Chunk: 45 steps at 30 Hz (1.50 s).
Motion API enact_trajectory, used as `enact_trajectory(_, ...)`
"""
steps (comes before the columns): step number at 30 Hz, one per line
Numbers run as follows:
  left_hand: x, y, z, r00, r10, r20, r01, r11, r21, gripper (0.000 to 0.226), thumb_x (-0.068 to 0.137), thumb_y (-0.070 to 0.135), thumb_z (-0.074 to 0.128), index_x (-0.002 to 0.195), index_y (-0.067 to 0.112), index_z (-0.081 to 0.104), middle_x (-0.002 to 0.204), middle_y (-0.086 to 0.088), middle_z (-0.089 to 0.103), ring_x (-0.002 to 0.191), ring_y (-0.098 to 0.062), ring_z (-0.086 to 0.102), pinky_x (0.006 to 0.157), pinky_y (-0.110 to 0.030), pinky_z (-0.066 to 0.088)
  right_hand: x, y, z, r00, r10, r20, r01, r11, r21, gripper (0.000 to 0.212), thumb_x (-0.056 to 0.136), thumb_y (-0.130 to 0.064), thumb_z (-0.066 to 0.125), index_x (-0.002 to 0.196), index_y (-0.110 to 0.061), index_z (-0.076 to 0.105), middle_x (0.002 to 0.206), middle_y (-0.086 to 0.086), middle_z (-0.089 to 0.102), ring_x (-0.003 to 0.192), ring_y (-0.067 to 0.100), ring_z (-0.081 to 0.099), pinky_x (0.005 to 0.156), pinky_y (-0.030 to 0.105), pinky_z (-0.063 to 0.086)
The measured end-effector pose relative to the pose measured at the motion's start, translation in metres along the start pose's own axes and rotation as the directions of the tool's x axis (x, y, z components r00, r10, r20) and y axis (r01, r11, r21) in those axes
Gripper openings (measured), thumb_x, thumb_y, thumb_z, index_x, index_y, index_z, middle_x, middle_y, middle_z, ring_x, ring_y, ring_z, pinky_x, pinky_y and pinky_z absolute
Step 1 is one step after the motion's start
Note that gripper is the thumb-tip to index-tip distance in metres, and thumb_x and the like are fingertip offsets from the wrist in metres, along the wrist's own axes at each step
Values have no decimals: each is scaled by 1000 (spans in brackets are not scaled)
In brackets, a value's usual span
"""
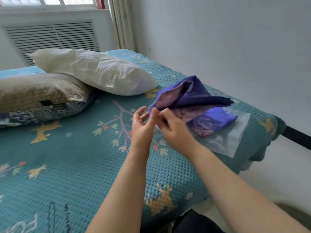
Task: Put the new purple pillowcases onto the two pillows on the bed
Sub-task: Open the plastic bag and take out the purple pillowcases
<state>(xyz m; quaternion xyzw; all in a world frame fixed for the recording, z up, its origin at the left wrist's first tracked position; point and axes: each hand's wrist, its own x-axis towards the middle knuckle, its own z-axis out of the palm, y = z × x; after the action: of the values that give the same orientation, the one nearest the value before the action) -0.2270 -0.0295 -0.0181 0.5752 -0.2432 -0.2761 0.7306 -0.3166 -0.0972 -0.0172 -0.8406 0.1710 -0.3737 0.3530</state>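
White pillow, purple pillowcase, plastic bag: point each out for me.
White pillow [94, 71]: head view, middle of its top face.
Purple pillowcase [193, 95]: head view, dark upper fold.
Plastic bag [235, 132]: head view, clear right part.

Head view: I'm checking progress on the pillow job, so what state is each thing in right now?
White pillow: bare, leaning on the patterned pillow.
Patterned pillow: in its old cover, flat on the bed.
Purple pillowcase: partly unfolded, lifted at one edge.
Plastic bag: flat, with purple fabric lying on it.
Left hand: fingers loosely curled at the pillowcase edge.
Right hand: pinching that edge.
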Motion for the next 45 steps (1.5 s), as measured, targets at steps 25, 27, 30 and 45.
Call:
enact_trajectory(25,-67,109,-259,935,316,-158,-8,465,885,17,76,9,63,81,22,53,75,-3,62,74,-27,56,64,-34,43,30,-122,79,938,232,-258,-328,833,-446,38,84,-4,41,116,-16,57,105,17,66,102,38,59,84,41,44)
enact_trajectory(27,-69,123,-283,846,453,-282,-4,534,846,12,79,15,59,90,21,60,81,-5,63,78,-27,56,69,-33,42,43,-132,71,921,246,-303,-335,897,-288,40,83,0,37,111,-12,63,100,20,67,91,38,63,74,41,50)
enact_trajectory(30,-77,134,-312,809,462,-362,3,613,790,35,69,24,43,93,14,66,84,-9,65,81,-29,59,68,-32,43,56,-131,66,889,386,-246,-361,922,141,46,82,3,29,107,-6,67,97,19,70,52,24,64,43,33,54)
enact_trajectory(45,-117,172,-318,978,-62,-199,122,944,306,10,86,7,62,92,12,68,66,-3,71,51,-9,63,49,-17,50,65,-158,27,856,486,-179,-361,808,465,28,87,-2,42,84,-24,58,75,-3,63,46,-1,61,39,13,41)
